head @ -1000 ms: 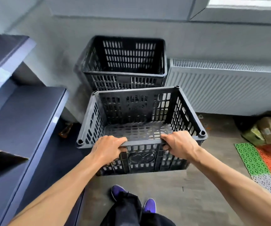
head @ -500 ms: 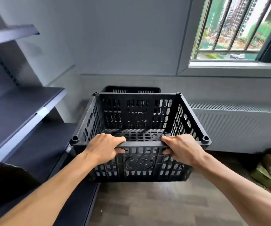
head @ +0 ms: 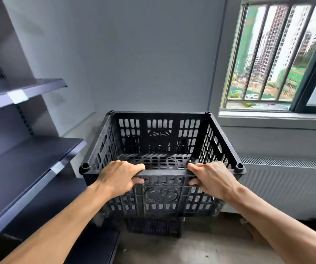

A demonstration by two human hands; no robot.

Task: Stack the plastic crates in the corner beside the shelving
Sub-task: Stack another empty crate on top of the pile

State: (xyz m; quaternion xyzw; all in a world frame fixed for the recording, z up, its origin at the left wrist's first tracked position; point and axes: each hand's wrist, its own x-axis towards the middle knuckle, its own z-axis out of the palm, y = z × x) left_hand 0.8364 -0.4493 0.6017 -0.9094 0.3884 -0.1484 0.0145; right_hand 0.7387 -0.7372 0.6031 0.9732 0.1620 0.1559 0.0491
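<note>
I hold an empty black slotted plastic crate [head: 161, 141] by its near rim, upright and level. My left hand [head: 120, 177] grips the rim left of centre and my right hand [head: 211, 178] grips it right of centre. Directly under it, a second black crate [head: 153, 226] stands on the floor in the corner; only its lower front shows below the held one. I cannot tell whether the two crates touch.
Dark metal shelving [head: 26, 159] runs along the left, its shelves reaching close to the crate's left side. A white radiator [head: 286, 185] lines the wall at right under a barred window [head: 275, 60]. Bare grey floor [head: 182, 250] lies in front.
The crate has risen and moved forward over the corner crate, which is now almost hidden beneath it. My view has tilted up, showing more wall and window.
</note>
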